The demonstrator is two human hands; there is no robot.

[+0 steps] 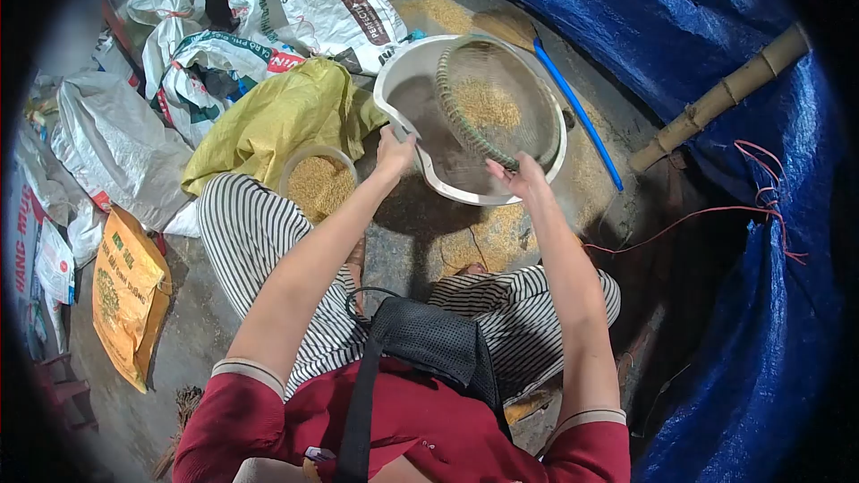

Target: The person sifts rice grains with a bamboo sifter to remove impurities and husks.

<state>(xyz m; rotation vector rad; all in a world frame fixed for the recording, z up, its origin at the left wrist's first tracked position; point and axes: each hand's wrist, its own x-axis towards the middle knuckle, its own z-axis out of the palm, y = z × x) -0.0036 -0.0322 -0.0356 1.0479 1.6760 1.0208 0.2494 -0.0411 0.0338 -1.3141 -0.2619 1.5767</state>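
My left hand (pixel 395 152) has its fingers wrapped round the left rim of a large white basin (pixel 445 186), whose edge dips inward there. A round sieve with a green-wrapped rim (pixel 454 116) lies tilted inside the basin. Pale yellow grain (pixel 486 103) sits in a heap on its mesh. At the near edge of the sieve is my right hand (pixel 519 176), palm partly up, with the thumb and fingers against the rim. A small tub of grain (pixel 319 183) stands beside my left forearm.
A yellow-green sack (pixel 277 121) and white sacks (pixel 121 143) fill the left side. An orange bag (pixel 130 295) lies at lower left. A blue stick (pixel 579 116) rests right of the basin, near a bamboo pole (pixel 716 103) and blue tarpaulin (pixel 662 18). Grain is scattered on the floor.
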